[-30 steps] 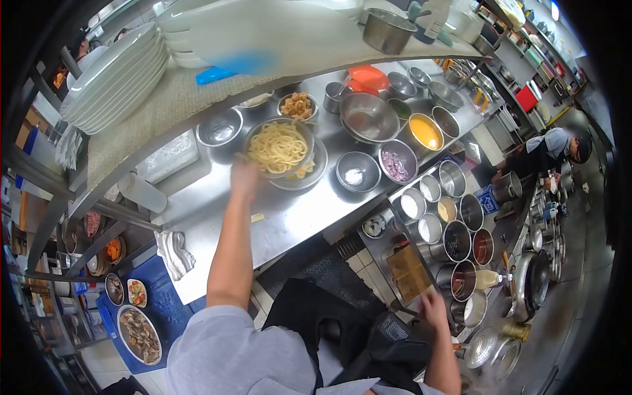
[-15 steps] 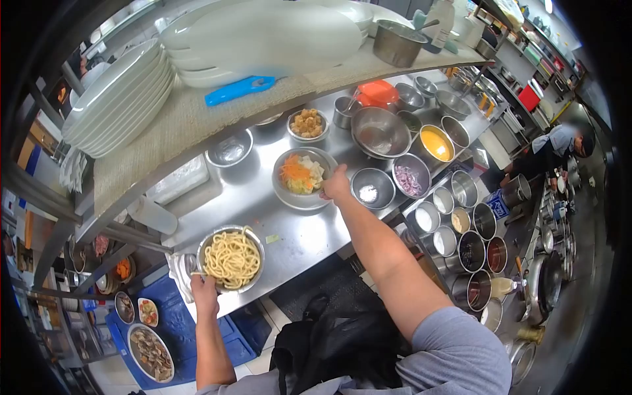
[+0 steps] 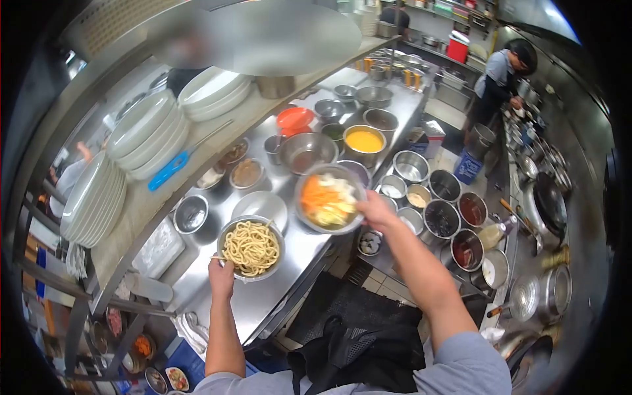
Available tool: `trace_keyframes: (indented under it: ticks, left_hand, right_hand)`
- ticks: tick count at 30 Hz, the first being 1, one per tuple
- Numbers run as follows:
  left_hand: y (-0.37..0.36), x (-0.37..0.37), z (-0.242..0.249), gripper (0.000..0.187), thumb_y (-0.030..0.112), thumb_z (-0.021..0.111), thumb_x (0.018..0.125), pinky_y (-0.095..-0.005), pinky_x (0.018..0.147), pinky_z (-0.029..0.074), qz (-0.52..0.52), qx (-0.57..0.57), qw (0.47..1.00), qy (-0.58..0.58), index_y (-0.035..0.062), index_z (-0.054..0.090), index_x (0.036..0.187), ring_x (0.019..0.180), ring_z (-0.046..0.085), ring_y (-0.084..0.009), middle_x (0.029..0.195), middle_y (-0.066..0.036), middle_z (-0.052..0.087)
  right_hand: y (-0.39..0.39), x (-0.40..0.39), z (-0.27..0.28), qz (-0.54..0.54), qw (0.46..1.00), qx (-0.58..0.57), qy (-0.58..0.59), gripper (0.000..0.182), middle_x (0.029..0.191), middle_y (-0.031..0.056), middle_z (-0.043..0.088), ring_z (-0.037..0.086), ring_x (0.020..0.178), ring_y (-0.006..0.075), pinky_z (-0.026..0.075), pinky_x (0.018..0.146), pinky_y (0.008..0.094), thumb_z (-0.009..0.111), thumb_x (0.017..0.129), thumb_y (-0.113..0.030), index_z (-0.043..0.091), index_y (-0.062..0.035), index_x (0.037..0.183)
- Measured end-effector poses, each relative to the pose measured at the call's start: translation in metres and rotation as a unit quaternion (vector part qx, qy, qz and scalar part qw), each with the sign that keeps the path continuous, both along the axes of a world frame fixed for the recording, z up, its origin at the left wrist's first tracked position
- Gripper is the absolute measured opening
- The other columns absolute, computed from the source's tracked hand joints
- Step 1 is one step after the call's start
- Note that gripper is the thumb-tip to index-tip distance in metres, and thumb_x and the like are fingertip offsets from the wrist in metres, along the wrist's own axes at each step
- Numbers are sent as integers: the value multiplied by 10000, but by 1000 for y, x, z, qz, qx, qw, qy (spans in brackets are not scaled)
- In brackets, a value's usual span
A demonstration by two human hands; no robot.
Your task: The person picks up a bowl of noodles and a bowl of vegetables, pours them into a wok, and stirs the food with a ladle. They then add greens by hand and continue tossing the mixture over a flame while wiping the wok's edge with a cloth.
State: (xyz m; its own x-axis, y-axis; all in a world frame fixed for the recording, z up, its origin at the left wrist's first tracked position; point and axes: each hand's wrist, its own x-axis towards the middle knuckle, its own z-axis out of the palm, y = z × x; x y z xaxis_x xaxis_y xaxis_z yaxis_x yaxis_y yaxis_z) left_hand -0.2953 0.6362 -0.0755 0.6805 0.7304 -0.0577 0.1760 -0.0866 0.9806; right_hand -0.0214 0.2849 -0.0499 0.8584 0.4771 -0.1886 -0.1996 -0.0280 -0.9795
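Observation:
My left hand (image 3: pixel 222 277) grips the near-left rim of a steel bowl of thick noodles (image 3: pixel 251 248), with a thin stick-like thing by the fingers. My right hand (image 3: pixel 380 212) holds the right rim of a steel bowl of vegetables (image 3: pixel 329 199), blurred by motion, with shredded orange and pale pieces in it. This bowl is right of the noodles, in front of a large steel bowl (image 3: pixel 308 153). Just behind the noodles lies a round metal plate (image 3: pixel 261 209), partly covered by the noodle bowl.
A shelf with stacked white plates (image 3: pixel 148 135) and a blue object (image 3: pixel 168 171) runs along the left. Sauce pots (image 3: pixel 442 218) stand at the right, near an orange liquid bowl (image 3: pixel 365 139). A person (image 3: pixel 503 79) works at the stoves, upper right.
The vegetable bowl has come off the round plate and moved right in my right hand. The noodle bowl has moved forward and right along the counter with my left hand. The view has shifted.

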Motion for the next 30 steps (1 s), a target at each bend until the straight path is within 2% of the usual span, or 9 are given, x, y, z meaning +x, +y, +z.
trace_keyframes:
  ticks: [2,4,6,10,16,22,24,26,30]
  left_hand:
    - [-28,25,0,289,38,577,809,-285,603,474,-45,5,998,-31,-19,632,1087,712,580,-133,876,-69,650]
    - [-79,53,19,304,31,569,796,-288,639,487,-128,3,992,-12,-18,631,1089,744,597,-141,876,-62,656]
    - [-132,76,14,359,12,568,788,-290,682,505,-222,18,974,36,-14,604,1143,798,622,-159,942,-74,659]
    - [-301,105,19,534,-39,573,777,-341,759,574,-390,-206,897,-21,21,493,1302,937,677,-236,1136,-122,638]
    - [-571,114,0,348,46,571,874,-355,561,601,-567,-246,775,132,41,492,1213,934,677,-282,1143,-133,616]
    - [-852,31,62,495,-4,522,854,-356,603,620,-813,-191,546,59,-28,433,1340,964,693,-309,1177,-205,626]
    - [-920,-25,91,726,-56,487,811,-386,755,616,-845,-113,523,5,-33,264,1502,1098,642,-329,1369,-243,506]
    - [-995,-49,45,835,-115,502,752,-364,1122,367,-840,45,508,-183,-38,205,1529,1357,422,-369,1483,-252,414]
    - [-1052,-131,43,855,-51,527,817,-514,922,496,-782,311,494,-217,227,208,1560,1021,613,-503,1487,-299,316]
  right_hand:
    - [-109,-32,2,-74,996,55,12,316,899,63,685,634,650,134,441,459,249,588,821,-8,640,-13,1132]
    - [-217,-91,3,-163,975,145,30,471,1169,131,670,697,991,227,592,819,362,609,795,34,570,33,1264]
    - [-315,-173,12,-262,942,211,-11,598,1305,136,612,636,1155,268,536,975,430,611,773,72,500,3,1357]
    - [-504,-357,-16,-565,806,179,8,616,1257,112,628,626,1142,274,505,994,468,625,765,64,493,-27,1359]
    - [-663,-617,25,-832,519,158,-114,446,1112,134,657,687,950,272,617,665,385,561,826,20,521,-20,1269]
    - [-730,-734,66,-912,379,-133,-82,744,1422,222,428,636,1100,362,610,787,433,486,892,7,168,-133,1550]
    - [-755,-738,39,-836,209,-506,21,842,1424,263,414,589,1146,443,556,888,481,527,873,-2,100,-180,1577]
    - [-778,-733,-2,-794,250,-544,106,904,1427,305,380,558,1148,494,475,961,530,529,846,15,97,-274,1586]
    - [-787,-712,-5,-710,387,-538,238,930,1492,290,313,613,1049,512,494,953,518,511,835,44,115,-358,1575]
